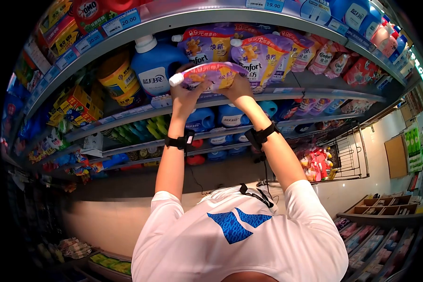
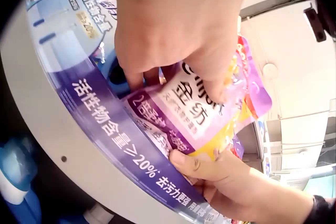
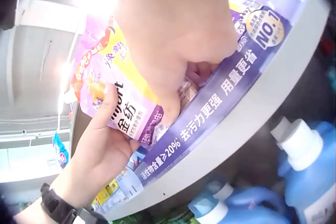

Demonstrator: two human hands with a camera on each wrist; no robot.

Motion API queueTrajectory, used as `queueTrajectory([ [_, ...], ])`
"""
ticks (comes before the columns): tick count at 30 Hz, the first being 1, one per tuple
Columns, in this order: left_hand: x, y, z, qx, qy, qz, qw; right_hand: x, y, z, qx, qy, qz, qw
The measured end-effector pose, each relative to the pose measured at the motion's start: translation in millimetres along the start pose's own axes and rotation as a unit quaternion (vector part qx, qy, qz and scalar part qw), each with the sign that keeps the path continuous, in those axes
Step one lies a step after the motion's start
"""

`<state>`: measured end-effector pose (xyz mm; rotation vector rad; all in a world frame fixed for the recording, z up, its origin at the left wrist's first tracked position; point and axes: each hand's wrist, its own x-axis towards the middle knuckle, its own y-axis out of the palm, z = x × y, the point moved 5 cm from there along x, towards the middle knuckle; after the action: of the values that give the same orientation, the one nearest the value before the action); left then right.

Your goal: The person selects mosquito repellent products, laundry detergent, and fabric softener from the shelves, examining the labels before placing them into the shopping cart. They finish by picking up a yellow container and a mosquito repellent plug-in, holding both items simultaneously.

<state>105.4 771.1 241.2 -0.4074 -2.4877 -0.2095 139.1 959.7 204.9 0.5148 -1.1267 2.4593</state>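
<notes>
A long curved store rack with grey shelf edges is faced across a pale, shiny floor; a black wire frame is seen to the right. The middle shelf is edged by a purple printed strip with white lettering. Close neighbours: a big blue plastic jug with white cap to the left, a row of upright purple-and-yellow softener pouches behind and to the right. Open room is left on the person's side, past the shelf edge.

A purple, pink and yellow soft plastic pouch is held at that edge. Long axis set crosswise to the strip: bottom by the strip, top pointed up and outward, printed face toward the person, white screw cap at the top left corner. Bottom contact with shelf can't be told. Pouch sides are gripped by the left hand and right hand, fingers part-curled, thumbs on the front.
</notes>
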Motion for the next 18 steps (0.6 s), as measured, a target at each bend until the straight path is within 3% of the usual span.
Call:
queueTrajectory([
  [2,8.5,6.5,6.0,0.03,-0.039,-0.035,0.998,-1.9,-10.8,10.7,0.058,-0.016,-0.006,0.998],
  [4,11.1,14.4,6.5,0.011,-0.019,-0.072,0.997,-6.1,-19.5,15.9,0.067,-0.015,0.001,0.998],
  [6,16.3,17.7,6.8,0.042,0.057,-0.105,0.992,-10.4,-22.6,10.2,0.131,0.058,0.058,0.988],
  [8,19.7,21.4,8.4,0.04,0.052,-0.128,0.99,-18.3,-31.2,14.8,0.166,0.066,0.046,0.983],
  [10,20.3,21.4,6.6,0.081,0.054,-0.164,0.982,-22.7,-42.8,21.2,0.251,-0.002,-0.074,0.965],
  [12,25.8,20.3,16.7,0.111,0.055,-0.183,0.975,-28.5,-54.8,26.9,0.264,0.01,-0.107,0.959],
  [14,29.1,19.8,19.6,0.087,0.041,-0.197,0.976,-35.1,-74.8,40.3,0.052,-0.078,-0.22,0.971],
  [15,29.2,21.1,19.7,0.089,0.042,-0.195,0.976,-33.5,-75.8,46.7,0.063,-0.123,-0.245,0.96],
  [18,26.3,23.7,11.5,0.098,0.032,-0.208,0.973,-28.3,-74.4,66.9,-0.008,-0.145,-0.175,0.974],
])
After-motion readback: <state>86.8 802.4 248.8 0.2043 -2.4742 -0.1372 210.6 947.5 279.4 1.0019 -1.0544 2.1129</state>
